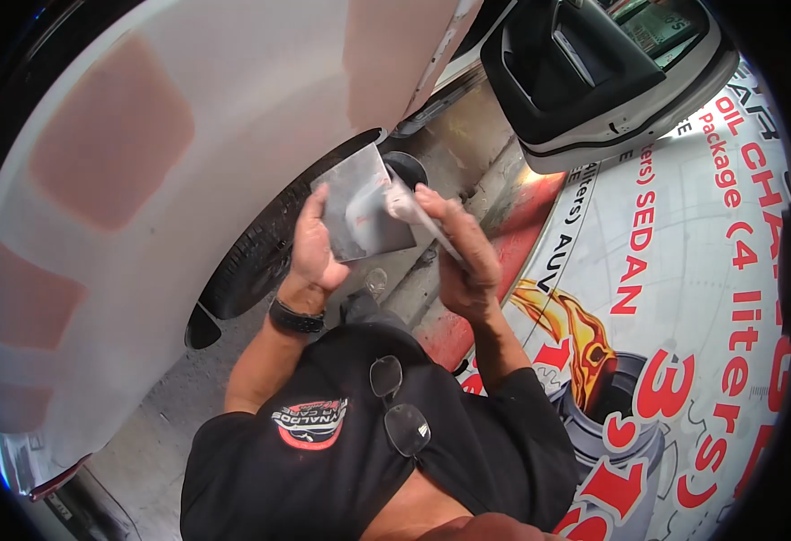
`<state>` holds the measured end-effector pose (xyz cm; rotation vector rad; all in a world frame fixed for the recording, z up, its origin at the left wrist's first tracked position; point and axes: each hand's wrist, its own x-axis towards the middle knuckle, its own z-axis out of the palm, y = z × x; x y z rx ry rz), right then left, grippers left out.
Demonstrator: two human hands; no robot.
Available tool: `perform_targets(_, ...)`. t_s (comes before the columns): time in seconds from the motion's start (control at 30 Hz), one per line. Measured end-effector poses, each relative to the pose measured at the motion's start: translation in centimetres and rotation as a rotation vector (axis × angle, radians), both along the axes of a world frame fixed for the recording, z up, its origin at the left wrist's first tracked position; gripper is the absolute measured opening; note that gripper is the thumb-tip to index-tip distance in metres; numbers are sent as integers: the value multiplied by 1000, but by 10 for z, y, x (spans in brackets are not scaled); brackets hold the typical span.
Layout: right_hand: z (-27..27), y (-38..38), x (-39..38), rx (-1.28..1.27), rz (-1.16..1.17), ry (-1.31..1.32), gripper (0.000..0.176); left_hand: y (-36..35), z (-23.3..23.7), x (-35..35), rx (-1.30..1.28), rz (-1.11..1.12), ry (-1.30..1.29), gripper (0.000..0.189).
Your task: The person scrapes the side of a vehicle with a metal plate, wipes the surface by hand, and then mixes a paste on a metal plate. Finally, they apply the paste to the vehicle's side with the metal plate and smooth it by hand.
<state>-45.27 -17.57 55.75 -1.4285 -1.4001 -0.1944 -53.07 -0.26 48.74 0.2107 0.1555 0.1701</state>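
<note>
My left hand (pixel 316 243), with a black band on its wrist, holds a flat grey square plate (pixel 359 203) by its left and lower edge. The plate lies face up to the camera, with a pale smear near its middle. In my right hand (pixel 467 257) is a thin flat spreader (pixel 436 230), seen nearly edge-on and blurred. A whitish-pink lump of paste (pixel 402 200) sits at the spreader's upper end, beside the plate's right edge. Whether the spreader touches the plate is unclear.
A white car body panel (pixel 224 90) with pinkish patches (pixel 111 131) fills the left, above a black tire (pixel 251 266). An open car door (pixel 585 81) is at upper right. A printed banner (pixel 684 225) covers the right side. Glasses (pixel 406 428) hang from the black shirt.
</note>
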Motion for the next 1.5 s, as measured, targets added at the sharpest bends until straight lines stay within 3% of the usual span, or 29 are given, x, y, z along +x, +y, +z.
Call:
perform_targets(0.03, -8, 6, 0, 78, 62, -27, 56, -4, -2, 0, -64, -35, -33, 51)
perform_targets(0.07, -21, 4, -1, -58, 137, -16, 60, -5, -2, 0, 18, 0, 1, 51)
perform_targets(0.23, -40, -15, 33, -600, -248, -405, 63, 0, 17, -15, 392, 144, 164, 50)
perform_targets(0.3, -35, -26, 39, -828, -282, -608, 63, 6, 17, -20, 428, 204, 188, 50)
perform_targets(0.4, -8, -18, 25, -527, -348, -235, 63, 10, 7, -25, 592, 274, 312, 50)
perform_targets(0.5, -21, -2, -11, -692, -301, -506, 59, 6, -8, -19, 760, 364, 436, 48)
perform_targets(0.57, -14, 3, -17, -640, -369, -597, 52, -7, 16, -12, 664, 560, 357, 48)
perform_targets(0.67, 5, 5, -7, -547, -553, -630, 48, 6, -9, -24, 912, 354, 420, 47)
perform_targets(0.7, -1, 6, -11, -682, -437, -567, 46, 1, -13, -21, 907, 415, 414, 50)
perform_targets(0.77, -8, 10, -20, -636, -289, -682, 46, -11, -6, -12, 907, 527, 392, 57)
perform_targets(0.8, 4, 2, -14, -678, -293, -771, 47, -5, -16, -15, 942, 471, 396, 55)
perform_targets(0.9, 17, 4, -10, -540, -569, -649, 38, 4, -28, -21, 1051, 292, 456, 49)
perform_targets(0.97, -9, 11, -10, -585, -328, -600, 43, 3, -16, -24, 1055, 260, 422, 50)
perform_targets(1.03, -1, 0, -4, -649, -234, -669, 51, 0, 0, -20, 1006, 306, 382, 53)
perform_targets(1.1, 21, -6, 6, -617, -179, -391, 58, -9, 8, -19, 892, 409, 358, 59)
perform_targets(1.13, 25, -5, 7, -525, -151, -122, 63, 4, 4, -24, 935, 261, 354, 57)
perform_targets(1.23, -5, 7, 6, -404, -25, 157, 67, -3, 10, -20, 574, 229, 285, 46)
perform_targets(1.37, -41, -21, 18, -737, -355, -541, 58, 11, -3, -24, 642, 259, 364, 47)
perform_targets(1.47, -19, -17, 25, -610, -388, -451, 52, 13, -15, -24, 944, 199, 486, 48)
perform_targets(1.5, -7, -12, 26, -568, -410, -425, 52, 11, -8, -25, 1170, 131, 609, 49)
